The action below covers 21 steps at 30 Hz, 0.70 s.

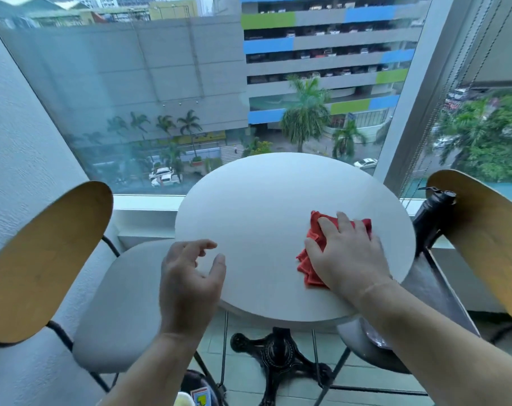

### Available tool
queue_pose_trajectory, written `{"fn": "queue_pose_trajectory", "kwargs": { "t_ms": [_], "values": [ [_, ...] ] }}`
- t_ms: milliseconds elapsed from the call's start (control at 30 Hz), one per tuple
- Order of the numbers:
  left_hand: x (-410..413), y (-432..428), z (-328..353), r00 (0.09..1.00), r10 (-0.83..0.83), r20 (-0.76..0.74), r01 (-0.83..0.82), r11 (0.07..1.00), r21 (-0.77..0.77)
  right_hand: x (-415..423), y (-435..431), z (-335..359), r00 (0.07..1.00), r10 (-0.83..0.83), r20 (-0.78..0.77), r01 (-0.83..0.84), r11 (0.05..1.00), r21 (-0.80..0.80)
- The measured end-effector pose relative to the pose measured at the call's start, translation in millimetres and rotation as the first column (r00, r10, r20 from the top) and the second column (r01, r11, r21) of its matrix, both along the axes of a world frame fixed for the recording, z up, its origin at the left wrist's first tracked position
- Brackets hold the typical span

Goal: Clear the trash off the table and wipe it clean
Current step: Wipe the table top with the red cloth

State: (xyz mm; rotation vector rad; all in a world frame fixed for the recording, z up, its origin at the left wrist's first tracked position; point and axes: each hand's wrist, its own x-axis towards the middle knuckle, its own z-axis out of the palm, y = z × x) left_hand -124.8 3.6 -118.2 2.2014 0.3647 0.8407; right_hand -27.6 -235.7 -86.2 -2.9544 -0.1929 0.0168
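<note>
Alongside table (263, 206), chair (123, 303) left, bottle (433, 212) right.

Right hand (344, 253) presses a red cloth (313, 250) flat on the round white table (263, 206); left hand (190, 276) hovers loosely curled.

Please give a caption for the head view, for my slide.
Right hand presses a red cloth on the white table; left hand open near its edge.

A red cloth (313, 260) lies on the round white table (263, 206).
</note>
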Motion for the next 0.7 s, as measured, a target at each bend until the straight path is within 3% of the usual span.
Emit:
{"fn": "queue_pose_trajectory", "kwargs": {
  "t_ms": [133, 333, 467, 600, 700],
  "values": [
    [7.9, 5.0, -2.9, 0.993, 0.1, -0.068, -0.113, 0.971, -0.21, 0.3, 12.1, -4.5, 1.0, 0.012, -0.019, -0.014, 0.997, -0.074],
    [28.8, 8.6, -3.3, 0.957, 0.212, -0.198, -0.283, 0.831, -0.48, -26.4, -7.0, -2.9, 0.941, 0.338, 0.027, -0.339, 0.94, 0.045],
    [41.4, 11.9, -10.6, 0.965, 0.189, -0.184, -0.263, 0.749, -0.608, -32.8, -48.4, -6.4, 0.886, 0.462, 0.026, -0.463, 0.886, 0.035],
    [41.4, 12.2, -12.3, 0.981, 0.147, -0.127, -0.194, 0.713, -0.674, -9.4, -83.0, -6.9, 0.926, 0.377, -0.035, -0.377, 0.926, 0.0],
    [38.3, 9.9, -10.1, 0.988, 0.116, -0.101, -0.153, 0.679, -0.718, 1.9, -71.8, -3.3, 0.901, 0.427, -0.074, -0.432, 0.9, -0.058]
  ]
}}
